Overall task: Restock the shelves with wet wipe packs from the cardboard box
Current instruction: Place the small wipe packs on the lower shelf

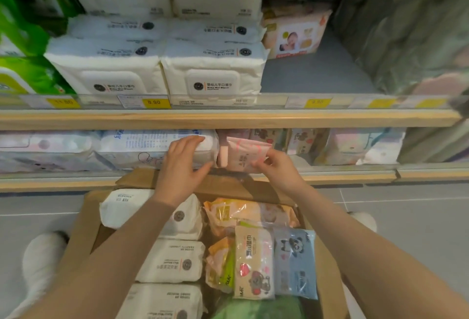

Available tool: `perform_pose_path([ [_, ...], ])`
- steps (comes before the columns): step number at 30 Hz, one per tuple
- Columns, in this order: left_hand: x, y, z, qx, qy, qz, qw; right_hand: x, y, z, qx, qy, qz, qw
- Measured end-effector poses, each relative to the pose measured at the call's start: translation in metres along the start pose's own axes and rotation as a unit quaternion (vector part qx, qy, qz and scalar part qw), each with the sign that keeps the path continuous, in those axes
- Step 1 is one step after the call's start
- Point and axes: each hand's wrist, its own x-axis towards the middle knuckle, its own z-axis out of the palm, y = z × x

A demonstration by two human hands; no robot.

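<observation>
Wipes in the pink pack look soft, squishy and light, and the shiny wrap may slip. Hold it by the sides, not by a thin corner.

Your right hand pinches the pink pack by its near end at the front of the low shelf. It is small and pale pink with a red heart shape on it.

Your left hand grips the end of a big white pack just beside it.

More packs lie in the box below your arms.
</observation>
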Motion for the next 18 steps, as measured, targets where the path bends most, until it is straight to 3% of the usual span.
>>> perform_pose_path([
  [2,0.001,-0.027,-0.003,0.151,-0.017,0.052,0.987,0.013,0.011,0.002,-0.029,0.023,-0.006,0.999],
  [5,-0.001,-0.054,0.003,0.244,-0.085,0.067,0.964,0.039,0.020,0.014,-0.073,0.024,-0.007,0.997],
  [14,-0.002,-0.063,0.020,0.225,-0.040,0.073,0.971,0.091,0.032,0.053,-0.191,0.088,0.068,0.975],
  [18,-0.002,-0.062,0.018,0.225,-0.051,0.072,0.970,0.097,0.033,0.057,-0.200,0.078,0.127,0.968],
])
